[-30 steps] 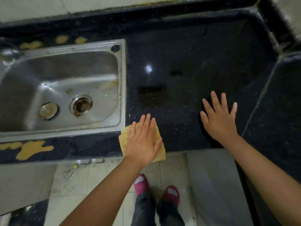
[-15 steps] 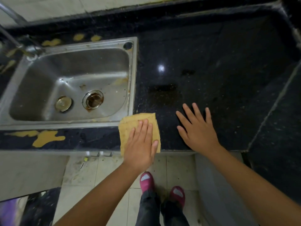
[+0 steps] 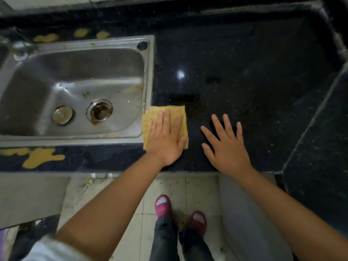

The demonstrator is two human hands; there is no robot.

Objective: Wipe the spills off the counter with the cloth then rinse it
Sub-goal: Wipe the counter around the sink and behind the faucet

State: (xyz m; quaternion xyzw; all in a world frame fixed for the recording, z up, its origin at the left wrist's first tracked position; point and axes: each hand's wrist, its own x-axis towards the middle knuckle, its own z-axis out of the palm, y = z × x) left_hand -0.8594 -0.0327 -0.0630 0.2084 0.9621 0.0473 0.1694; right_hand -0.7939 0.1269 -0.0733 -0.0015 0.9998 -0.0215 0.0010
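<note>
A folded yellow cloth (image 3: 175, 112) lies on the black speckled counter (image 3: 254, 63), its left edge over the rim of the steel sink (image 3: 148, 72). My left hand (image 3: 166, 138) presses flat on the cloth with straight fingers. My right hand (image 3: 226, 146) rests flat on the bare counter just right of the cloth, fingers spread. A dark wet smear (image 3: 185, 97) sits just beyond the cloth, and a smaller dark spot (image 3: 212, 79) lies further back.
The sink bowl holds a rusty drain (image 3: 99, 112) and a loose plug (image 3: 62, 114). A tap base (image 3: 17, 48) stands at its far left. Yellow patches (image 3: 40, 157) mark the counter's front edge. A raised black ledge (image 3: 323, 138) borders the right side.
My left hand has pushed the cloth away from the counter's front edge towards the sink corner. My right hand has slid left, closer to the cloth.
</note>
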